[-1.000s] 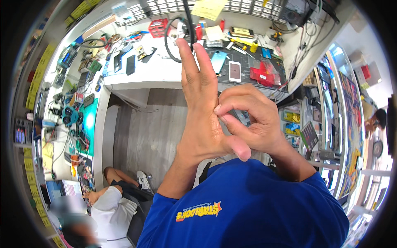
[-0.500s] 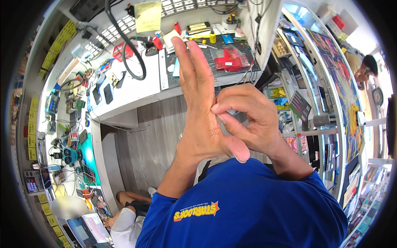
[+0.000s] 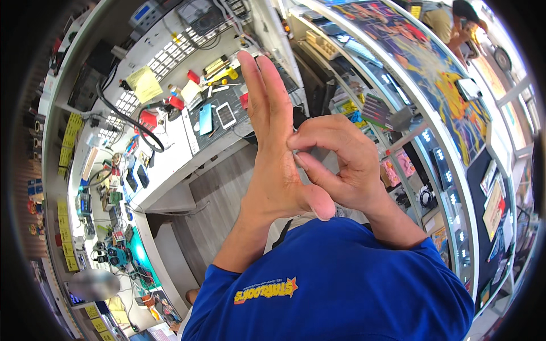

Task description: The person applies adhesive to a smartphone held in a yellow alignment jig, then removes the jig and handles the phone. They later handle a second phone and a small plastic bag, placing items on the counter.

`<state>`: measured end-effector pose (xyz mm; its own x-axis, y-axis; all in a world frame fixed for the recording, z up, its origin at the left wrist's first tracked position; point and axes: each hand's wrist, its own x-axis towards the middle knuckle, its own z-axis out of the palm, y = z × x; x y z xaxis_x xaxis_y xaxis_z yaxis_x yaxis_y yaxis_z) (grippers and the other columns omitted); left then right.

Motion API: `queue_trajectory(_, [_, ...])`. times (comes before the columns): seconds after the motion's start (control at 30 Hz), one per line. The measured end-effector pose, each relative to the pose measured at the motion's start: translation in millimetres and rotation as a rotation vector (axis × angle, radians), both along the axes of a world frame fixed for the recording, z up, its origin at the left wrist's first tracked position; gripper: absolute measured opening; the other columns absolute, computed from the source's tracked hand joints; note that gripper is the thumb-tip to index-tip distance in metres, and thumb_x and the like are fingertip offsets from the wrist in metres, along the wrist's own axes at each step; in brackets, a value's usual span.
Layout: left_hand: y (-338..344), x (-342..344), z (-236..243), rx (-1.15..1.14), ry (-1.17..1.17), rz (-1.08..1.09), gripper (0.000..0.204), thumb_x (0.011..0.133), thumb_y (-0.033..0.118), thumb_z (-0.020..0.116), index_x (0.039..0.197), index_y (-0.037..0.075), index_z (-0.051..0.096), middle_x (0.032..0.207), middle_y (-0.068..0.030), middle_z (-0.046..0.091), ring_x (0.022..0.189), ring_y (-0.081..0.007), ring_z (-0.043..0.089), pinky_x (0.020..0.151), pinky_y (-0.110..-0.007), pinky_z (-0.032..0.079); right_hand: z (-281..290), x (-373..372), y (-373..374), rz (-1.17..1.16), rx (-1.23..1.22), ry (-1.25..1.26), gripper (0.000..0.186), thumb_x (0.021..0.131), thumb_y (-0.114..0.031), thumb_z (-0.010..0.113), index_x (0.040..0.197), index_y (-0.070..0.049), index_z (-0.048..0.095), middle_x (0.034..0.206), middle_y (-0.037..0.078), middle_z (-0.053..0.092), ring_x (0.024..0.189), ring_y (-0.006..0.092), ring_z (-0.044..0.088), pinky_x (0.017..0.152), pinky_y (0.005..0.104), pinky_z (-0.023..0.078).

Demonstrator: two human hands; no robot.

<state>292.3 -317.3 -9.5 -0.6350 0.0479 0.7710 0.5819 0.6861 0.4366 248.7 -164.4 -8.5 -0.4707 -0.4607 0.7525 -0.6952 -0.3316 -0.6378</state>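
Observation:
My left hand (image 3: 268, 156) is raised in front of my blue shirt (image 3: 330, 284), fingers stretched upward and thumb out to the right. At its side, near the base of the index finger, my right hand (image 3: 347, 162) has thumb and index finger brought together in a pinch. The right fingertips touch or almost touch the left hand's edge. Something tiny and dark may sit between them, too small to name. Beyond the hands, a white-framed phone (image 3: 226, 115) and a blue phone (image 3: 205, 119) lie on the workbench (image 3: 170, 176).
A black hose (image 3: 149, 135) arches over the bench. Two dark phones (image 3: 142, 176) and a teal microscope (image 3: 119, 256) are on the left. A glass display case (image 3: 455, 199) runs along the right. At the upper right, a person (image 3: 446, 25) is in view.
The view has turned to the right, bringing the white and blue phones and more of the display case into sight. Both hands keep nearly the same pose, with the right fingertips slightly apart now.

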Motion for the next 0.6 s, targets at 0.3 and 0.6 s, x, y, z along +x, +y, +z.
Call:
queue_trajectory(0.3, [90.7, -11.4, 29.0, -0.048, -0.023, -0.144, 0.167, 0.044, 0.107, 0.044, 0.160, -0.002, -0.007, 0.162, -0.0360, -0.014, 0.153, -0.0465, -0.012, 0.121, -0.058, -0.002, 3.2, -1.6, 85.3, -0.135, -0.069, 0.011, 0.028, 0.078, 0.003, 0.076, 0.105, -0.005, 0.073, 0.105, 0.009, 0.069, 0.096, 0.0239, 0.067, 0.080, 0.0336, 0.055])
queue_trajectory(0.6, [145.5, -7.1, 50.3, -0.100, 0.051, -0.242, 0.168, 0.043, 0.104, 0.052, 0.160, -0.003, -0.005, 0.162, -0.0363, -0.013, 0.153, -0.0489, -0.012, 0.121, -0.059, -0.002, 4.2, 0.0, 132.4, -0.210, -0.106, 0.077, 0.031, 0.079, 0.003, 0.075, 0.108, -0.007, 0.074, 0.108, 0.009, 0.068, 0.098, 0.0223, 0.067, 0.080, 0.0325, 0.055])
